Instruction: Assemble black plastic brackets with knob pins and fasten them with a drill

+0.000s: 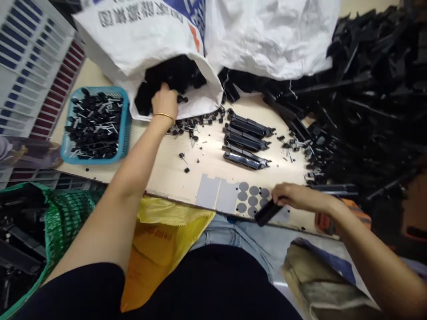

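My left hand (pixel 165 106) is at the mouth of a white woven sack (pixel 208 86), its fingers curled and partly lost against the dark black parts (pixel 176 73) inside. A small black knob-like piece (pixel 182 98) shows beside the fingers; whether they grip it is unclear. Near the table's front edge, my right hand (pixel 288 195) is closed around one end of a long black plastic part (pixel 267 212), which slants down to the left over grey round stickers (pixel 252 201). Several similar long black assemblies (pixel 247 140) lie in a row on the table, above the stickers.
A blue basket (pixel 124 124) of black-headed metal pins stands at left. Loose knobs (pixel 191 126) lie below the sack. Black parts are heaped (pixel 376 102) at right near an orange tool (pixel 356 213). A yellow bag (pixel 156 240) hangs at the front edge; a person's arm (pixel 30 151) is far left.
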`<state>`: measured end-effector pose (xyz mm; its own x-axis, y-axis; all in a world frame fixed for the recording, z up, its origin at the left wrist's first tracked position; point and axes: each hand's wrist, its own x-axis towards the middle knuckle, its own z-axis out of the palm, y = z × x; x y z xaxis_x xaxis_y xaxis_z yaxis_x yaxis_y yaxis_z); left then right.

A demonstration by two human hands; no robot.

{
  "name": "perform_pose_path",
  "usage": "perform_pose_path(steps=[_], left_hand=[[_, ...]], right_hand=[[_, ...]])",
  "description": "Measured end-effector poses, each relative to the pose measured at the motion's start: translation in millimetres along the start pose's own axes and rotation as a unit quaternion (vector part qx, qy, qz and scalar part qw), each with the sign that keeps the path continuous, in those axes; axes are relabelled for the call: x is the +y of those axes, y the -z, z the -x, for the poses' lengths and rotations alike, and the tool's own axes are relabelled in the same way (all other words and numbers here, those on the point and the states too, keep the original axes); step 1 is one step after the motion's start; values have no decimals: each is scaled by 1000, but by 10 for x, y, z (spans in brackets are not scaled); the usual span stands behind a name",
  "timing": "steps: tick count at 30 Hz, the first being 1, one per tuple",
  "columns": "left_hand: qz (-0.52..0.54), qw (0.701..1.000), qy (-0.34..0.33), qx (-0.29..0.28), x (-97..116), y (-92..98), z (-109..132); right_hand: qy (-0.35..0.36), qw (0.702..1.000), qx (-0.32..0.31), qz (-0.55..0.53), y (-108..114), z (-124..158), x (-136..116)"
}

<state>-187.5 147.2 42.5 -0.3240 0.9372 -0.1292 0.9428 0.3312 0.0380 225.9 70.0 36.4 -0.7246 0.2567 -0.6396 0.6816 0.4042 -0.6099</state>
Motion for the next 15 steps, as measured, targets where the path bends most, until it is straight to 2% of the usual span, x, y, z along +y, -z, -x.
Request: perform_pose_path(steps=[2,4,6,7,9,10,12,15], left_hand=[[-36,998,-56,-22,12,163,431],[-85,982,-151,-74,51,265,908],[-106,964,-202,-139,160,224,1358],[-91,959,-211,-168,244,134,1551],[-3,942,-253,-220,448,-176,1845],[46,939,-272,-207,550,-375,1942],[132,933,-302,-142,714,-781,2054],[235,932,-274,-31,820,-1223,2126]], right_hand=[[-3,998,25,59,-21,-155,-27],[-27,994,74,73,-93,-209,-45],[-84,982,156,60,-228,-179,-124],[-126,968,209,52,-320,-150,-186],[-221,921,319,38,-550,-106,-315],[-262,893,365,28,-684,-104,-364],[-306,848,433,-5,-963,-159,-404],[-292,807,511,-48,-1300,-349,-363]])
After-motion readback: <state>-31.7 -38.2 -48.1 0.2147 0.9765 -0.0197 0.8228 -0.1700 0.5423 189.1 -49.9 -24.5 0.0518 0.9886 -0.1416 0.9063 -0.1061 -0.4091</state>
